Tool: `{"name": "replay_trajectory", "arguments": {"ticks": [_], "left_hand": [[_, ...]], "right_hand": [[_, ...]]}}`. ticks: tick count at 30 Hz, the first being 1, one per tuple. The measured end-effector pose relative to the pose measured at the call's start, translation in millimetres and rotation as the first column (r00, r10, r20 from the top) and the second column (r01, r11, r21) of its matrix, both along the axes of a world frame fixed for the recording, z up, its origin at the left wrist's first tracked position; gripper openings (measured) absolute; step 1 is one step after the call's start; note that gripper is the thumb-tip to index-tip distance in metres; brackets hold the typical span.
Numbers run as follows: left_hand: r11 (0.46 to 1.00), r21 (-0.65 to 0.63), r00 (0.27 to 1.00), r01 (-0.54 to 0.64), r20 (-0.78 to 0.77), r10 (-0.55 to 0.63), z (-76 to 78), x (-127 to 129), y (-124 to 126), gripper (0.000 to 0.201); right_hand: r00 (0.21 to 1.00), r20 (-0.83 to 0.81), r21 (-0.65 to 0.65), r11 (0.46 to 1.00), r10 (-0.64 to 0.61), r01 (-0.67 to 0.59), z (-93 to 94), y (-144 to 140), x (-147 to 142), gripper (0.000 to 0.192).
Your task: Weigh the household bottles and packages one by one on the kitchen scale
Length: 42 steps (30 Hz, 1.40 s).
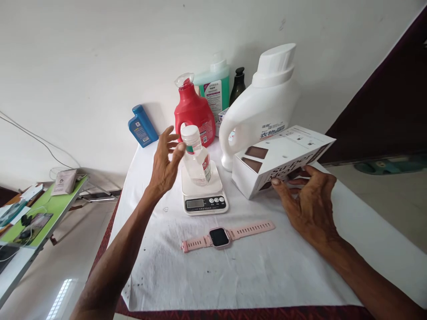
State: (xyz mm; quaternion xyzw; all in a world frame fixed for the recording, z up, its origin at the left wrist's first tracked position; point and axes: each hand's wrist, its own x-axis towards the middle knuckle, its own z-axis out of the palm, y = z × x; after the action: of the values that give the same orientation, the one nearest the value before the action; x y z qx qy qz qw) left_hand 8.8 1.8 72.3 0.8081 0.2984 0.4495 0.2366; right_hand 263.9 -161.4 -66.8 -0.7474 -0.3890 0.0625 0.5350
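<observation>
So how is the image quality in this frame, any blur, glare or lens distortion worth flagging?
Head view: even, soft daylight, and the bottles throw faint shadows on the wall. Wide-angle warping tilts the white jug and bends the green side table. The left hand beside the clear bottle looks slightly soft, and so does the right hand under the white box. A window reflection glares on the floor.

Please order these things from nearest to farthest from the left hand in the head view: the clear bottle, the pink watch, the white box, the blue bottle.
From the left hand:
1. Clear bottle, on the scale, touching the fingertips.
2. Blue bottle, behind, leaning on the wall, and pink watch, in front on the cloth: too close to call.
3. White box, far right, under the right hand.
</observation>
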Motion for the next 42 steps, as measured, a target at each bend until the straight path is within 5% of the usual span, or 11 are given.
{"name": "replay_trajectory", "arguments": {"ticks": [3,7,11,33,38,42], "left_hand": [[0.982,-0.125,0.986,-0.143,0.072,0.153,-45.0,-29.5,13.0,0.055],[0.878,-0.395,0.948,-0.269,0.052,0.314,-111.6,-66.2,28.8,0.056],[0.856,-0.423,0.933,-0.298,0.062,0.356,-139.4,-79.1,32.8,0.052],[0.849,-0.447,0.951,-0.281,-0.009,0.310,-133.7,-77.1,30.5,0.046],[0.903,-0.300,0.933,-0.307,0.094,0.349,-96.5,-61.1,12.2,0.062],[0.990,-0.013,0.989,-0.137,0.049,0.138,-47.6,-28.4,-7.4,0.082]], "right_hand": [[1.000,0.002,0.005,1.000,0.001,-0.001,-0.6,0.5,0.9,0.085],[1.000,-0.009,-0.018,0.999,-0.028,0.028,-2.1,3.0,1.6,0.087],[0.997,-0.050,-0.053,0.997,-0.059,0.057,0.7,5.8,-0.3,0.092],[0.993,-0.081,-0.048,0.996,-0.080,0.077,5.3,5.3,-2.0,0.082],[0.994,-0.079,-0.039,0.996,-0.078,0.075,5.5,5.0,-1.9,0.079],[0.994,-0.078,-0.029,0.997,-0.076,0.074,5.6,4.5,-2.3,0.077]]}}
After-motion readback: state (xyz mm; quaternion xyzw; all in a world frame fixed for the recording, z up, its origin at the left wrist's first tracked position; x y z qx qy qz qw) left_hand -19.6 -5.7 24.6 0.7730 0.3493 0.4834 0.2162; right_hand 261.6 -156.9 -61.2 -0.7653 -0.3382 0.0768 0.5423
